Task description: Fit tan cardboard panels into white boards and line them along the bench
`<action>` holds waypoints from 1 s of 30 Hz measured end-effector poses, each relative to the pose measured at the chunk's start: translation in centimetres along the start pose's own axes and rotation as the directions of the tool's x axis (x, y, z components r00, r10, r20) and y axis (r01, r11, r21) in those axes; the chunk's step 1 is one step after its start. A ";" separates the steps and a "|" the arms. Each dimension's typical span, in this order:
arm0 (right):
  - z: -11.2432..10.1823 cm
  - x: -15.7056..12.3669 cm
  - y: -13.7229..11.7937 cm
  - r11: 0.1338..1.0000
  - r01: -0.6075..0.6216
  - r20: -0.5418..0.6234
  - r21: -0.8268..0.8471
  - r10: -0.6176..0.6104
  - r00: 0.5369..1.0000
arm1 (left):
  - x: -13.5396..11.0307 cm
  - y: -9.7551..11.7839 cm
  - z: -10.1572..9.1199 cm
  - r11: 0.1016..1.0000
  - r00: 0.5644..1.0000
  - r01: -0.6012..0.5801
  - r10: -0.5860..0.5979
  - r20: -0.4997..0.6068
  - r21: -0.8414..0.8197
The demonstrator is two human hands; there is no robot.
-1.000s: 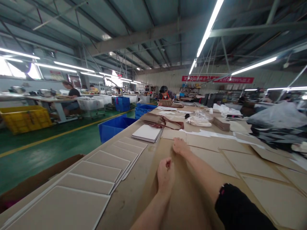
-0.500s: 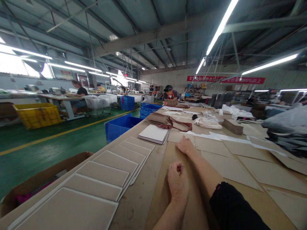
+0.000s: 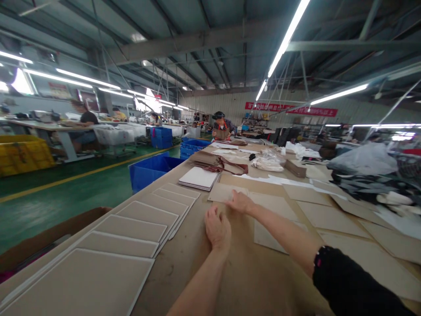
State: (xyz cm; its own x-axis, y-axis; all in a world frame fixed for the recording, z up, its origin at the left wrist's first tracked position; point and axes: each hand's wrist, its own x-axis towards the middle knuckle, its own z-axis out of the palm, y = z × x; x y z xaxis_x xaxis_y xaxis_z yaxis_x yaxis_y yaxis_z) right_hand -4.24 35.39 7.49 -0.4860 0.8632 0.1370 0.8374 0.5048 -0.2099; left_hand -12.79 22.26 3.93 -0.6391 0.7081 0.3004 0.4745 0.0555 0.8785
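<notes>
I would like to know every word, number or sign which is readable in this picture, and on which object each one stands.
Red banner, far wall: possibly "95%以上" at its right end; the other characters are too blurred.
Poster, left wall: too blurred to read.
Small red sign near the window: too small to read.
Beige panels on the table: no writing visible.

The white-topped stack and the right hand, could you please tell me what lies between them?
In the head view, a flat beige panel lies between the white-topped stack and the right hand.
</notes>
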 end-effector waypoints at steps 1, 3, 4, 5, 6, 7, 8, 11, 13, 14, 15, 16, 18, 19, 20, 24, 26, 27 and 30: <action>-1.1 -0.2 0.9 1.000 -0.001 0.019 0.006 0.001 1.000 | -0.2 0.0 0.3 0.999 0.998 -0.035 0.034 0.050 0.029; -3.8 -0.8 3.5 1.000 -0.008 0.032 0.012 0.008 0.999 | -0.8 0.0 0.9 0.990 0.982 -0.120 0.108 0.156 0.074; -5.1 -1.3 4.8 1.000 -0.013 0.027 0.011 0.012 1.000 | -1.1 0.0 1.2 0.983 0.970 -0.161 0.141 0.200 0.093; -6.2 -1.9 6.2 1.000 -0.019 0.018 0.007 0.018 1.000 | -1.3 0.0 1.5 0.974 0.958 -0.197 0.167 0.233 0.111; -7.2 -2.5 7.4 1.000 -0.019 0.006 0.004 0.019 1.000 | -1.4 -0.1 1.7 0.966 0.948 -0.225 0.186 0.257 0.130; -7.8 -3.2 8.4 1.000 -0.010 -0.005 0.002 0.010 1.000 | -1.4 -0.2 1.8 0.958 0.941 -0.245 0.198 0.273 0.151; -8.1 -3.9 9.2 1.000 0.010 -0.013 0.001 -0.010 1.000 | -1.4 -0.3 1.9 0.949 0.937 -0.261 0.206 0.283 0.174; -6.8 -5.5 9.7 0.991 0.136 -0.009 0.008 -0.136 0.991 | -1.1 -0.7 2.0 0.921 0.928 -0.297 0.217 0.302 0.253; -4.9 -6.0 9.1 0.972 0.235 0.009 0.012 -0.235 0.972 | -0.9 -0.9 2.0 0.893 0.918 -0.331 0.230 0.324 0.304; -3.9 -6.1 8.7 0.962 0.274 0.017 0.010 -0.274 0.961 | -0.9 -0.9 2.1 0.877 0.909 -0.355 0.241 0.341 0.325; -3.0 -6.2 8.3 0.952 0.305 0.024 0.002 -0.305 0.952 | -0.9 -0.9 2.2 0.859 0.898 -0.379 0.252 0.360 0.343; -2.2 -6.2 8.1 0.945 0.326 0.027 -0.010 -0.326 0.945 | -0.9 -0.9 2.3 0.842 0.888 -0.401 0.262 0.377 0.360; -1.1 -6.3 8.0 0.936 0.348 0.025 -0.045 -0.347 0.937 | -0.7 -0.8 2.8 0.811 0.871 -0.439 0.277 0.406 0.388; -0.7 -6.4 8.1 0.933 0.353 0.019 -0.066 -0.353 0.936 | -0.5 -0.7 3.2 0.794 0.860 -0.460 0.286 0.423 0.398; -0.4 -6.5 8.3 0.931 0.356 0.012 -0.086 -0.356 0.934 | -0.1 -0.6 3.5 0.776 0.845 -0.485 0.299 0.443 0.403; 0.1 -7.1 9.4 0.920 0.361 -0.016 -0.151 -0.367 0.930 | 2.4 -0.3 5.4 0.700 0.761 -0.599 0.349 0.546 0.388; 0.2 -7.3 9.7 0.916 0.362 -0.023 -0.172 -0.371 0.928 | 3.9 -0.3 6.2 0.679 0.736 -0.624 0.345 0.582 0.386; 0.3 -7.3 9.9 0.915 0.361 -0.026 -0.179 -0.371 0.928 | 4.4 -0.3 6.5 0.672 0.729 -0.630 0.339 0.595 0.389; 0.3 -7.1 10.3 0.914 0.356 -0.035 -0.193 -0.369 0.929 | 5.3 -0.7 7.2 0.658 0.724 -0.635 0.326 0.608 0.404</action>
State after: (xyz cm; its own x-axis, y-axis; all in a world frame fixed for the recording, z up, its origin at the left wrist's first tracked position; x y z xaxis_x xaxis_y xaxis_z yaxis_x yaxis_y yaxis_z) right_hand 7.77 34.41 4.07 -0.7517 0.6150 0.2381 0.6409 0.7664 0.0437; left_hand -12.16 31.05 2.27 0.0601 0.9587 0.2781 0.9627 -0.1293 0.2377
